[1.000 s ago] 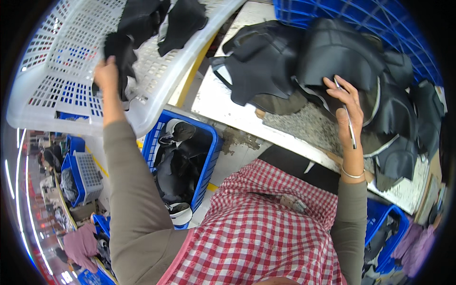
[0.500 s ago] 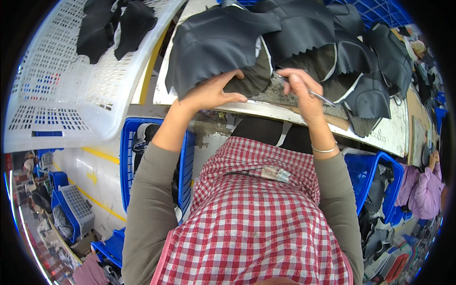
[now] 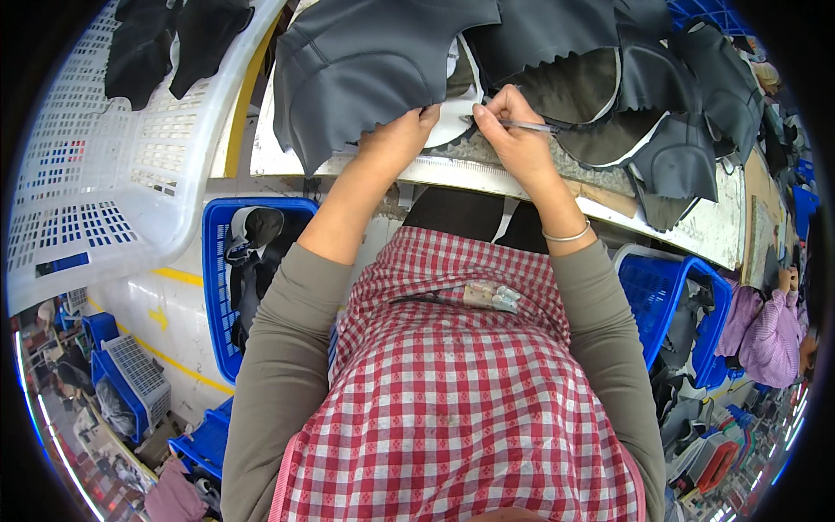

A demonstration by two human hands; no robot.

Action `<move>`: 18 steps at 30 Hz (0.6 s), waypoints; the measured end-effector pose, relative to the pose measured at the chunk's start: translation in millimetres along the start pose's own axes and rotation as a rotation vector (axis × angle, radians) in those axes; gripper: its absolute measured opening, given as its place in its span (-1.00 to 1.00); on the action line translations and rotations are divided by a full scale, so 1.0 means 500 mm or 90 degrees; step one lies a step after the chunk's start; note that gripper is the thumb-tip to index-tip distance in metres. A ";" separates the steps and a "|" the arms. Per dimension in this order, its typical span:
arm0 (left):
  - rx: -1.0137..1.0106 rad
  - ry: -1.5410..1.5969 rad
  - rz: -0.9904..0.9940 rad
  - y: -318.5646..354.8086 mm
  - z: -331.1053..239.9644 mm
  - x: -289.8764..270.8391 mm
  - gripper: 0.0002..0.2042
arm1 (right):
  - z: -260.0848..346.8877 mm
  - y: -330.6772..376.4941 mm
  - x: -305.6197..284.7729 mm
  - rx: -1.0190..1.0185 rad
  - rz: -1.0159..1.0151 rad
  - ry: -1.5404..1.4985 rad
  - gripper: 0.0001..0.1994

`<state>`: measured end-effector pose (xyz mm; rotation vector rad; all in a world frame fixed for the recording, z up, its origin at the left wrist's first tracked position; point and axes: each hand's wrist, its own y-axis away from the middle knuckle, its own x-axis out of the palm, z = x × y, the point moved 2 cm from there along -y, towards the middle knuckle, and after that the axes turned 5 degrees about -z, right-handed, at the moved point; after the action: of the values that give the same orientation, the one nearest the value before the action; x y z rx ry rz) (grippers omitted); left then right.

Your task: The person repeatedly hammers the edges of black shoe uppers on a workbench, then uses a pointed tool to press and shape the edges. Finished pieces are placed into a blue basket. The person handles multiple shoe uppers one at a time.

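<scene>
A large black leather-like cut piece with a jagged lower edge lies on the worktable in front of me. My left hand grips that lower edge, its fingertips partly hidden under the material. Beside the fingers a white lining shows on the underside. My right hand is closed round a slim pen, whose tip points left toward the lining. Whether the tip touches it, I cannot tell. More black pieces with brown undersides overlap to the right of my hands.
The white worktable edge runs just below my hands. At the left stands a white perforated basket with black pieces inside. Blue crates sit below the table on both sides. A co-worker in a pink top is at far right.
The black piece has shifted left, and its underside edge now shows white lining. My left fingers have closed on it, and my right hand has moved left with the pen.
</scene>
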<state>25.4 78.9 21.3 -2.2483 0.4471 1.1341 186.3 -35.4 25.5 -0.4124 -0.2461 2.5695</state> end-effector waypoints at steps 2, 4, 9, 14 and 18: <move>0.022 -0.007 -0.028 0.001 -0.002 -0.001 -0.55 | 0.004 0.000 0.003 -0.011 0.005 0.015 -0.75; 0.044 -0.016 -0.047 0.000 -0.005 -0.002 -0.56 | 0.008 0.000 0.006 -0.041 0.017 0.041 -0.74; 0.036 -0.050 -0.046 0.002 -0.002 -0.001 -0.54 | 0.002 0.002 0.004 -0.025 0.006 0.023 -0.75; -0.112 0.081 0.081 0.018 -0.001 -0.015 -0.49 | -0.008 0.004 -0.008 -0.028 0.025 -0.065 -0.76; -0.265 0.832 -0.090 0.013 -0.002 -0.109 -0.50 | -0.011 0.011 -0.029 -0.004 -0.005 -0.173 -0.79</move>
<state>-9.0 75.1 63.8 -3.0780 0.5267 -0.5264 197.5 -47.0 22.5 -0.0616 -0.3512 2.6143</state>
